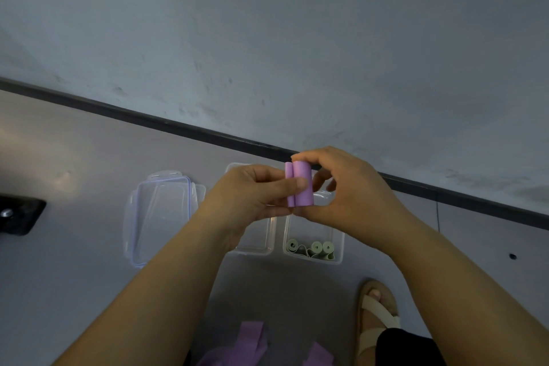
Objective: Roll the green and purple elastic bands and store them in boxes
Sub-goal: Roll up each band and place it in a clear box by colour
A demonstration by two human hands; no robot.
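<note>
Nearest the person, on the near side of the box of green rolls (338, 244), loose purple bands (251, 339) lie on the grey floor. The frame's bottom edge cuts them off, so they cannot be counted. To the near right of that box is one foot in a pale strapped sandal (375, 315), its heel hidden under black cloth (410, 348).

The box itself is clear plastic and holds green rolls (316, 246). Three coiled ends show, and the far part of the box is hidden behind the right hand (353, 187). Touching its left wall stands a second clear box (261, 244), mostly covered by the left hand (249, 196); what it holds cannot be made out. Further left of the box lies one clear lid (162, 217) with blue-edged clips.

Above the box, both hands hold a purple roll (301, 187). The left thumb presses across its front, and the right fingers curl over its top and under its bottom. A groove runs down it, and whether it is one coil or two is unclear.

Far left of the box, a dark object (17, 214) is cut by the frame edge. Beyond the box run a black skirting strip (178, 125) and a scuffed wall (297, 38).
</note>
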